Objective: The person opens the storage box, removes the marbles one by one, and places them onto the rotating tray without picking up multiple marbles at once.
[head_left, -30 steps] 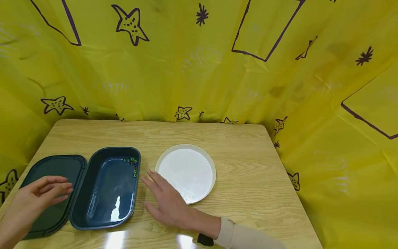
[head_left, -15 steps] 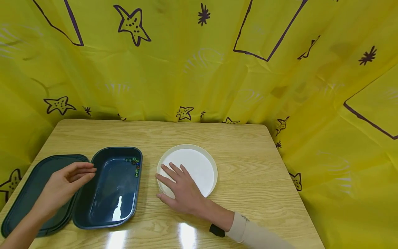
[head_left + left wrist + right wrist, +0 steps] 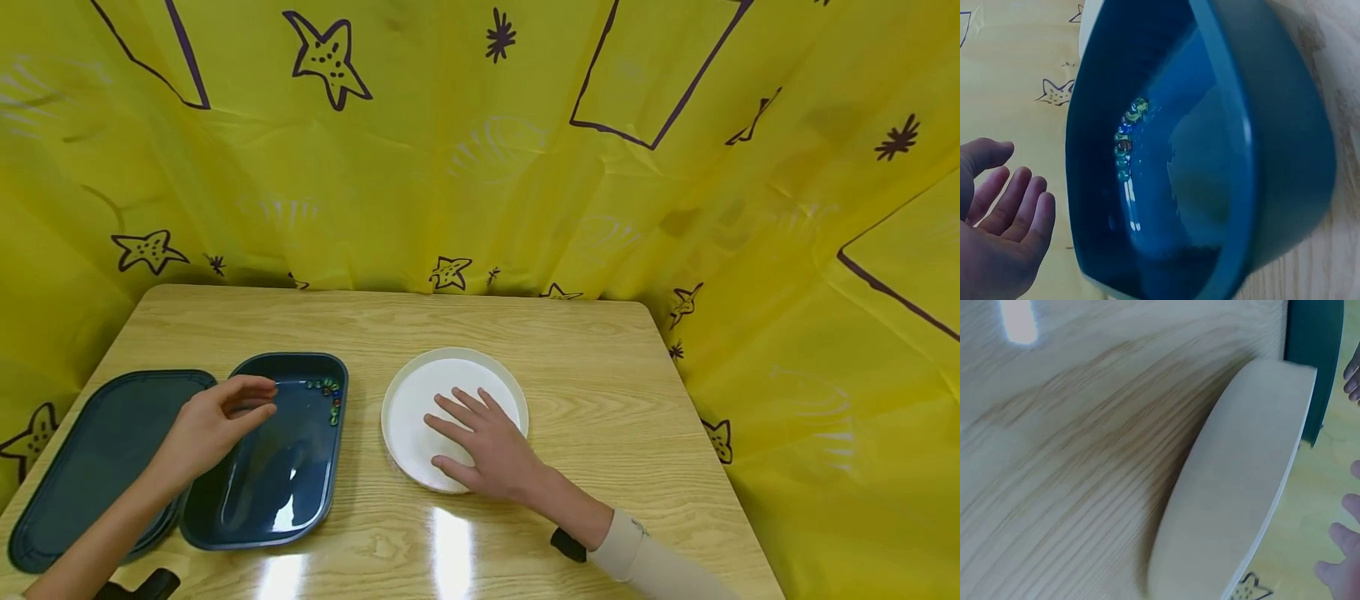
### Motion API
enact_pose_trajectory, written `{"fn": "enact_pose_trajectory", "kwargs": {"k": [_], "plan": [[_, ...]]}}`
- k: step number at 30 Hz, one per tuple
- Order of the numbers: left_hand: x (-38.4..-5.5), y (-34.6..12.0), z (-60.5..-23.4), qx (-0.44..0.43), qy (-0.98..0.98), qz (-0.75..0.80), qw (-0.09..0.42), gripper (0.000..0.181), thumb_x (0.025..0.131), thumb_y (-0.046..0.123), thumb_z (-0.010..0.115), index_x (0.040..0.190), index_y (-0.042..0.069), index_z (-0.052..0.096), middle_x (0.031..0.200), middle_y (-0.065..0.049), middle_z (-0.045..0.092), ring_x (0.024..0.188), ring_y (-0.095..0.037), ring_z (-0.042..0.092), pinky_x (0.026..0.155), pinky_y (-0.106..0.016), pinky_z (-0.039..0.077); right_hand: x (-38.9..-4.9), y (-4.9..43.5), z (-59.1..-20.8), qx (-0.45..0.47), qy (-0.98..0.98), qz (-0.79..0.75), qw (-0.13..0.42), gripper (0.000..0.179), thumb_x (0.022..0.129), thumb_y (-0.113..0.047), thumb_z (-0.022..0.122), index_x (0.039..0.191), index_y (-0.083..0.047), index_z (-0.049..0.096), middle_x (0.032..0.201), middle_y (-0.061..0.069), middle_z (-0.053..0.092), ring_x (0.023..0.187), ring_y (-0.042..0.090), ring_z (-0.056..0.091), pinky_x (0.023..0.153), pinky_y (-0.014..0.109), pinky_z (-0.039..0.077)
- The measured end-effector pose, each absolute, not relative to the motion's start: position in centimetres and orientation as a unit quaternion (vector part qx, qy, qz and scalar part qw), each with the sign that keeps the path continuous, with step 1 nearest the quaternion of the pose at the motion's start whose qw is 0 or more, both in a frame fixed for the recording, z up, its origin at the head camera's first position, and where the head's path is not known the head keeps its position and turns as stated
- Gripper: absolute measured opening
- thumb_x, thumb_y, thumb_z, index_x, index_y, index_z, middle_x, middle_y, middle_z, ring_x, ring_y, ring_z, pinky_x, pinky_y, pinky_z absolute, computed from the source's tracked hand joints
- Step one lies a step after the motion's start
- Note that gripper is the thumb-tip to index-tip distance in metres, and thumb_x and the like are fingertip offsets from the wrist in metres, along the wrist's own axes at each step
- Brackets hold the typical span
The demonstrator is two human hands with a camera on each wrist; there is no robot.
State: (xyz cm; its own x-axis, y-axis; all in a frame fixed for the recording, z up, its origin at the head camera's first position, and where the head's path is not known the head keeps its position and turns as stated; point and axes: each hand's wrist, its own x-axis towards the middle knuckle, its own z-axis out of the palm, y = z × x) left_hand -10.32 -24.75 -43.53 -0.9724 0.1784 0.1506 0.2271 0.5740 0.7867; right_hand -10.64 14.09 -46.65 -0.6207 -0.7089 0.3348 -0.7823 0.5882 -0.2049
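My left hand (image 3: 219,417) hovers over the dark blue plastic bin (image 3: 288,479), its fingers loosely bent and nothing between them. Several glass marbles (image 3: 333,402), mostly green with some blue and red, are gathered in the bin's far right corner. In the left wrist view these marbles (image 3: 1124,145) line the bin's inner wall, away from the fingers. Over the round white tray (image 3: 408,433) is my right hand (image 3: 491,450), palm down with fingers spread, holding nothing. The tray's floor looks bare around the hand.
A dark green-blue lid (image 3: 97,454) lies flat left of the bin, partly under my left forearm. The wooden table (image 3: 600,400) extends right of the tray. Yellow curtains (image 3: 405,167) with starfish drawings hang behind and beside it.
My left hand has moved right from above the lid to above the bin. My right hand has shifted right, from between bin and tray to over the tray, fingers spreading wider.
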Motion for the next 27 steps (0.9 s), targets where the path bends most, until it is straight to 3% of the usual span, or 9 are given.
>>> {"fn": "enact_pose_trajectory", "kwargs": {"k": [3, 8, 15, 19, 27], "plan": [[-10.9, -24.4, -43.7, -0.117, -0.895, -0.43, 0.028, 0.031, 0.094, 0.007, 0.071, 0.121, -0.003, 0.063, 0.114, -0.022, 0.067, 0.092, 0.003, 0.064, 0.074, -0.012, 0.05, -10.9, 15.2, -46.8, 0.414, -0.89, 0.154, 0.115, 0.055, 0.104, -0.055, 0.04, 0.14, -0.018, 0.06, 0.148, 0.006, 0.05, 0.141, 0.031, 0.039, 0.116, 0.056, 0.021], [-11.7, -23.9, -43.9, -0.119, -0.902, -0.414, 0.022, 0.031, 0.095, 0.011, 0.07, 0.122, -0.002, 0.063, 0.116, -0.02, 0.067, 0.096, -0.009, 0.067, 0.075, -0.016, 0.052, -11.1, 16.8, -47.1, 0.407, -0.895, 0.135, 0.126, 0.053, 0.101, -0.056, 0.048, 0.138, -0.02, 0.063, 0.147, 0.004, 0.052, 0.141, 0.029, 0.038, 0.115, 0.059, 0.02], [-12.6, -23.3, -44.2, -0.11, -0.906, -0.409, 0.0, 0.03, 0.095, 0.01, 0.069, 0.122, -0.004, 0.063, 0.113, -0.021, 0.067, 0.101, -0.039, 0.065, 0.078, -0.043, 0.056, -11.2, 18.3, -47.9, 0.415, -0.892, 0.123, 0.13, 0.062, 0.102, -0.063, 0.035, 0.135, -0.02, 0.065, 0.144, 0.005, 0.055, 0.139, 0.031, 0.041, 0.113, 0.06, 0.025], [-13.1, -23.1, -44.3, -0.098, -0.909, -0.405, -0.018, 0.029, 0.095, 0.008, 0.069, 0.12, -0.006, 0.062, 0.109, -0.021, 0.068, 0.099, -0.039, 0.065, 0.078, -0.049, 0.055, -11.0, 19.1, -48.4, 0.427, -0.888, 0.119, 0.122, 0.061, 0.101, -0.063, 0.038, 0.133, -0.019, 0.066, 0.143, 0.005, 0.056, 0.138, 0.032, 0.043, 0.111, 0.061, 0.027], [-14.2, -22.8, -44.0, -0.103, -0.907, -0.407, -0.043, 0.031, 0.097, 0.01, 0.067, 0.121, -0.009, 0.061, 0.111, -0.024, 0.067, 0.1, -0.04, 0.065, 0.079, -0.049, 0.056, -10.1, 20.4, -49.2, 0.422, -0.896, 0.113, 0.081, 0.059, 0.1, -0.063, 0.043, 0.134, -0.02, 0.066, 0.144, 0.003, 0.055, 0.139, 0.029, 0.042, 0.112, 0.058, 0.028]]}}
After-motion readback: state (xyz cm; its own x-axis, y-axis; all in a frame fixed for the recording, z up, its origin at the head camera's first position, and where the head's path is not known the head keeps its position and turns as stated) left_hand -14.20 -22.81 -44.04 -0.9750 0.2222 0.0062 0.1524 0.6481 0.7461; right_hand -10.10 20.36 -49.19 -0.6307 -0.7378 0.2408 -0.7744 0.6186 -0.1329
